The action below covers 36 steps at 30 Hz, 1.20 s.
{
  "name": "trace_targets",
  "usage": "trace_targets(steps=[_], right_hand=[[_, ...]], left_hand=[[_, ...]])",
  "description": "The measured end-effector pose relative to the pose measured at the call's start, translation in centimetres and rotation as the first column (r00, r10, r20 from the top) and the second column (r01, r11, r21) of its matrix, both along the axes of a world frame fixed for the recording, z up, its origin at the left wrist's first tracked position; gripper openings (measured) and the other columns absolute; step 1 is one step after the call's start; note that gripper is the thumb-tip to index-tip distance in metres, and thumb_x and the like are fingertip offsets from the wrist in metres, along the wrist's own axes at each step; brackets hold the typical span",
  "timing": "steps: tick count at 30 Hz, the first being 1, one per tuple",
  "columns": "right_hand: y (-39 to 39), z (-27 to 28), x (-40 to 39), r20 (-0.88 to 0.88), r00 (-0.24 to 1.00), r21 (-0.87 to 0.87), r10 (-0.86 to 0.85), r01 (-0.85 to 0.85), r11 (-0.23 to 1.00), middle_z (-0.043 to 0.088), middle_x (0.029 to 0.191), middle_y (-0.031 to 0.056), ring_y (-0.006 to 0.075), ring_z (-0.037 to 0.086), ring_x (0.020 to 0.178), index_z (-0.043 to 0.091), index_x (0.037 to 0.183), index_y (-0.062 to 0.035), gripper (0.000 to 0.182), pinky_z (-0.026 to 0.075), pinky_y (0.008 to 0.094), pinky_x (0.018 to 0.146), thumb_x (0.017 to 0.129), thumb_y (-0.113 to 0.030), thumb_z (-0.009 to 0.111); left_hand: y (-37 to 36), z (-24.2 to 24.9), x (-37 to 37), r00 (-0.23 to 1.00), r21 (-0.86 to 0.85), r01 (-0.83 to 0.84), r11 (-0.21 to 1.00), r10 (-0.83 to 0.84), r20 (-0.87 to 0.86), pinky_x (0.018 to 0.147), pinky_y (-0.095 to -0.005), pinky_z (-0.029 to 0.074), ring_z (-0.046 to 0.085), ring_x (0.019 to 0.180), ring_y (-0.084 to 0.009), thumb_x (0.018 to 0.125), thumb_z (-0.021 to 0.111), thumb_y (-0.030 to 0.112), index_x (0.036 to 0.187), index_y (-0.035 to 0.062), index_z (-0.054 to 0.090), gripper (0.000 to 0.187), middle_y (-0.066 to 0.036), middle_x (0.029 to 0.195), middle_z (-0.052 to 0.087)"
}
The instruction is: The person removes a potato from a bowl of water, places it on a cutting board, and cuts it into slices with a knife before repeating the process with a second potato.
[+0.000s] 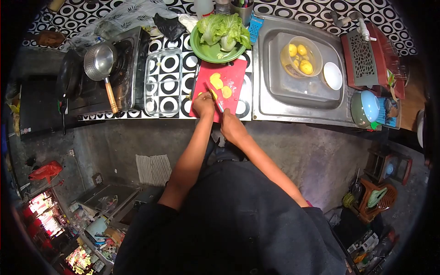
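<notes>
My right hand is closed around the handle of a knife, whose blade slants up and left over a red cutting board. On the board, my left hand pinches a yellow potato piece beside the blade; my fingers partly hide it. Cut yellow potato slices lie just beyond the blade, and another slice rests to the right of it. At the far end of the board stands a green bowl with leafy lettuce in it.
Right of the board is a metal sink, with a bowl of peeled potatoes and a white bowl in it. A glass dish stands to the left. A saucepan sits on the stove, its handle pointing towards me.
</notes>
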State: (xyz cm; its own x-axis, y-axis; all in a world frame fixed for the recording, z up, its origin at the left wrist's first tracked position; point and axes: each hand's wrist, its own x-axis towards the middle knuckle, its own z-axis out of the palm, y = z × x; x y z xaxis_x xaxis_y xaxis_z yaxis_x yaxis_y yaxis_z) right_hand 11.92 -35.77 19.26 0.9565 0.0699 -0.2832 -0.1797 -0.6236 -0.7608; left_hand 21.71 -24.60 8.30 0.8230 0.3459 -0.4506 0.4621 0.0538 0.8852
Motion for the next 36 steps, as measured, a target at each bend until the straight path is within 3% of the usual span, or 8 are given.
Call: trace_targets(steps=[5,8,14,20,23,26,29,36], right_hand=[[-0.2,-0.3,0.4,-0.009,1.0,-0.007,0.025,-0.025,1.0,0.064,0.084,0.038,0.0537,0.065,0.086,0.044,0.105,0.0146,0.025,0.052,0.0565,0.079,0.083,0.003,0.05],[-0.1,-0.5,1.2,-0.032,0.999,-0.024,0.021,-0.022,0.999,0.063,0.084,0.0381,0.0538,0.064,0.087,0.044,0.103,0.0142,0.025,0.051,0.056,0.079,0.083,0.003,0.052],[-0.2,-1.2,0.2,0.005,1.0,-0.006,0.001,-0.001,1.0,0.062,0.084,0.0386,0.0537,0.063,0.087,0.044,0.102,0.0133,0.027,0.051,0.0554,0.077,0.081,0.002,0.056],[0.3,-0.8,1.6,-0.056,0.998,-0.041,0.024,-0.026,0.999,0.064,0.09,0.0399,0.0539,0.064,0.092,0.043,0.108,0.0151,0.028,0.051,0.0562,0.084,0.084,0.002,0.051],[0.6,-0.6,2.3,-0.044,0.999,-0.044,0.01,-0.012,0.999,0.063,0.091,0.0408,0.0543,0.064,0.093,0.043,0.108,0.0153,0.028,0.051,0.0564,0.085,0.085,0.002,0.05],[0.3,-0.7,1.9,-0.077,0.997,-0.02,0.01,-0.012,1.0,0.063,0.093,0.0418,0.0546,0.064,0.096,0.044,0.108,0.0152,0.027,0.051,0.0569,0.086,0.085,0.002,0.05],[-0.3,-1.1,1.2,-0.109,0.994,0.002,0.012,-0.012,1.0,0.063,0.094,0.0425,0.0549,0.064,0.097,0.044,0.107,0.0152,0.027,0.051,0.0573,0.087,0.085,0.002,0.05],[0.4,-0.4,3.4,-0.139,0.99,-0.028,0.007,-0.011,1.0,0.062,0.095,0.043,0.0554,0.063,0.098,0.044,0.109,0.0138,0.028,0.051,0.0574,0.087,0.086,0.0,0.052]], left_hand=[[-0.6,2.6,-0.1,0.998,-0.06,-0.016,0.998,0.013,-0.056,0.043,-0.0275,0.042,0.056,0.051,-0.0108,0.091,0.06,-0.001,0.089,-0.0017,0.073,0.014,-0.004,0.067,0.065],[-0.3,-0.2,0.2,0.999,-0.002,-0.02,1.0,0.02,0.031,0.04,-0.0277,0.04,0.055,0.048,-0.0112,0.092,0.06,-0.001,0.089,-0.0015,0.073,0.014,-0.005,0.066,0.064],[-0.4,1.9,0.2,0.998,-0.082,-0.027,0.996,0.022,-0.064,0.05,-0.0268,0.048,0.061,0.058,-0.0121,0.091,0.06,-0.001,0.091,-0.0029,0.074,0.014,-0.006,0.073,0.069],[0.0,0.5,0.3,0.996,0.086,0.054,0.995,-0.047,-0.079,0.058,-0.0284,0.053,0.066,0.067,-0.0146,0.09,0.061,-0.001,0.097,-0.0032,0.076,0.016,-0.009,0.081,0.074],[0.4,-1.1,0.5,0.996,0.169,0.087,0.982,-0.082,-0.033,0.056,-0.0286,0.051,0.064,0.064,-0.0137,0.09,0.061,-0.001,0.094,-0.0029,0.076,0.015,-0.008,0.079,0.073],[-0.1,0.6,0.3,0.998,-0.034,0.013,0.999,-0.014,-0.054,0.054,-0.0286,0.049,0.063,0.062,-0.0128,0.089,0.06,-0.001,0.09,-0.0022,0.075,0.015,-0.007,0.076,0.071],[-0.3,1.1,0.2,0.997,-0.042,0.007,0.999,-0.01,-0.072,0.053,-0.0287,0.047,0.061,0.06,-0.0123,0.089,0.061,-0.001,0.088,-0.0017,0.075,0.014,-0.006,0.073,0.07],[-0.2,0.5,0.3,0.996,0.119,0.087,0.989,-0.084,-0.027,0.057,-0.0282,0.054,0.065,0.066,-0.0176,0.093,0.052,-0.008,0.092,-0.0072,0.066,0.015,-0.012,0.084,0.068]])
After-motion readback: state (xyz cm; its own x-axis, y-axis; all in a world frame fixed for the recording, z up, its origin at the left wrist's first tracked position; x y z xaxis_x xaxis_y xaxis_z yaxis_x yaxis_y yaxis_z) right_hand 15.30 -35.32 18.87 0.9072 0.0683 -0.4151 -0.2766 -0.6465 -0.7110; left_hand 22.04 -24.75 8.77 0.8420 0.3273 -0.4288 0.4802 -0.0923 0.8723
